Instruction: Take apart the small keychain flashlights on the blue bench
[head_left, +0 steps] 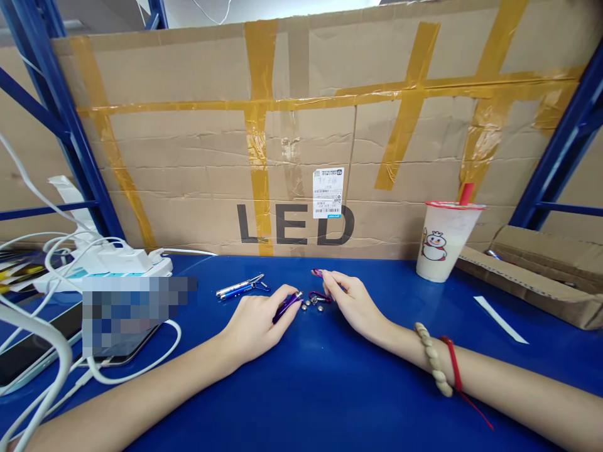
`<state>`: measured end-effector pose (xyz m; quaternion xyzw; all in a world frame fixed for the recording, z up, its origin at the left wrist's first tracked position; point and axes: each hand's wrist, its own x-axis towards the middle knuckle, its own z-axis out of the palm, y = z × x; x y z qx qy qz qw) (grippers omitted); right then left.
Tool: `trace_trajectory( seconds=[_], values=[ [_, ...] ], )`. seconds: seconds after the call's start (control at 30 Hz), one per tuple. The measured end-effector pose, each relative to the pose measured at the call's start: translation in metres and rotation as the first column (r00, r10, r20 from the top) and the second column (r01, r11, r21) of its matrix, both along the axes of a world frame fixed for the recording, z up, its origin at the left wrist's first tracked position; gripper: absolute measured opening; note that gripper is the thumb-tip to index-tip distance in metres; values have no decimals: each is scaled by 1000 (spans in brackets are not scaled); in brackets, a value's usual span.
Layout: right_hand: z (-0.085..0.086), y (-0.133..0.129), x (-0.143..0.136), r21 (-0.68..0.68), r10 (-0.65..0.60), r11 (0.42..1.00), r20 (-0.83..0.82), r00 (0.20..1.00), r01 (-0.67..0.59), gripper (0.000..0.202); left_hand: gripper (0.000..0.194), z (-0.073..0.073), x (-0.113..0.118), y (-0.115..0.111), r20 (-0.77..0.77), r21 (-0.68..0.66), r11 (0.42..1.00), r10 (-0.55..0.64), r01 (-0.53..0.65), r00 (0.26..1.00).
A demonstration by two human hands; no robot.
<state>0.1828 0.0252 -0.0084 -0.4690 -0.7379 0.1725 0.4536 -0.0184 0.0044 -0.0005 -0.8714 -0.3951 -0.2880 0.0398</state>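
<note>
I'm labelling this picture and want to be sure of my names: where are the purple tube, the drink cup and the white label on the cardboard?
Purple tube [285, 306]: head view, middle of its barrel.
Drink cup [451, 246]: head view, side wall.
White label [326, 194]: head view, printed face.

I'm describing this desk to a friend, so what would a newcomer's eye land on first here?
Probably the big cardboard sheet across the back, with yellow tape and bold LED lettering. Next, the white cup with a red straw and snowman picture, standing on the right. Then the two hands at center, the left holding a small purple tube.
</note>
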Motion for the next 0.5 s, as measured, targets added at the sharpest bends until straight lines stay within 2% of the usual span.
trace_trajectory(
  seconds=[0.13,0.23,0.37,0.5],
  values=[
    [-1,-5,-1,-37,17,999,67,998,-15,40,26,0,0,0,5,-25,1000,18,-18,1000],
    [0,-10,-4,-8,29,1000,124,992,-28,31,25,0,0,0,7,-30,1000,-3,4,1000],
    [2,-12,-4,25,-54,998,153,987,51,25,23,-1,-1,0,17,-27,999,-36,37,999],
    [2,-8,-1,-75,-125,987,174,977,140,20,22,0,-1,0,23,-13,998,-57,57,998]
  ],
)
